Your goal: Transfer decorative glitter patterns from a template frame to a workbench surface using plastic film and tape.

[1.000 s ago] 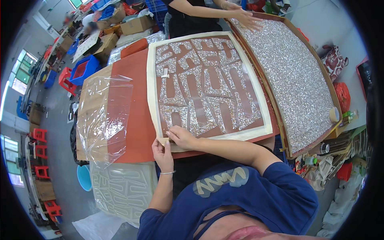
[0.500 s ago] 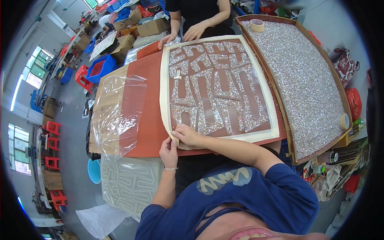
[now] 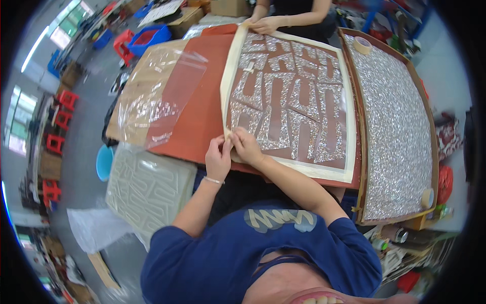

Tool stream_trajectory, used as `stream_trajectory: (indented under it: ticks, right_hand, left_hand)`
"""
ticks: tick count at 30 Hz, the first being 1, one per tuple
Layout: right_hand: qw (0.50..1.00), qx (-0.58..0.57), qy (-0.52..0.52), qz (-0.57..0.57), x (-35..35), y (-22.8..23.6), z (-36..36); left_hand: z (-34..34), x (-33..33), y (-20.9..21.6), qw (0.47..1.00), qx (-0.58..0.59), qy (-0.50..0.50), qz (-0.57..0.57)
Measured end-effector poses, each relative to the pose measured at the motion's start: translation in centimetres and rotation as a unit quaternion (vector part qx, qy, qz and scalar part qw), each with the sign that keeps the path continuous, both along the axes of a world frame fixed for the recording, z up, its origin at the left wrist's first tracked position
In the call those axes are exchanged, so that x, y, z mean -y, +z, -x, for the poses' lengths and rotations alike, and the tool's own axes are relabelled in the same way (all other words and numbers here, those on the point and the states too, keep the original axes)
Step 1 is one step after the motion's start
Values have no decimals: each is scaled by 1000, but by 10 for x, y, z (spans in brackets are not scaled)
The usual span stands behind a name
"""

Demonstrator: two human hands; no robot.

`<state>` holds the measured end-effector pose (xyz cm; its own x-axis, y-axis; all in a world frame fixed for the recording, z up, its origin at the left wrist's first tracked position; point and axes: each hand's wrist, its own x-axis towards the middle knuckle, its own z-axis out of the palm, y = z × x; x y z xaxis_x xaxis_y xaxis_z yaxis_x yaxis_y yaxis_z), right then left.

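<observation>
In front of me lies a sheet [image 3: 276, 119] with glittering rhinestone-like areas around brown-red cut shapes, edged by a cream tape border [image 3: 349, 116]. At its near left corner my left hand [image 3: 218, 158] pinches the border with fingers closed. Right beside it my right hand [image 3: 246, 147] grips the same corner, thumb and fingers pressed together. That corner is bunched up between both hands. Across the table, a co-worker's hands [image 3: 264, 24] grip the far left corner. A reddish-brown board [image 3: 202, 114] lies underneath and shows along the left.
To the right stands a wide shallow tray [image 3: 360, 167] of glittering stones, with tape rolls [image 3: 362, 45] on it. Clear film [image 3: 152, 101] covers the left side. A translucent patterned sheet [image 3: 152, 187] lies at lower left, near a blue basin [image 3: 105, 163].
The whole view has shifted and turned. My hands still grip the near left corner. The co-worker's hands have come together on the sheet's far left corner.
</observation>
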<state>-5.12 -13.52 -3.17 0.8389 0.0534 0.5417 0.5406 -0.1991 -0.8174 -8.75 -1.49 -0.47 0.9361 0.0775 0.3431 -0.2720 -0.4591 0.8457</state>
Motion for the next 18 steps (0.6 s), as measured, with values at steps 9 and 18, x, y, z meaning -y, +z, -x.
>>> stream_trajectory:
  ticks: [9,18]
  right_hand:
    - [999,-25,-13,-15,12,0,9]
    - [974,-115,-81,-179,53,-8,-5]
  left_hand:
    - [-7,-1,-9,993,104,-16,-62]
    - [-7,-43,-52,942,96,102,-305]
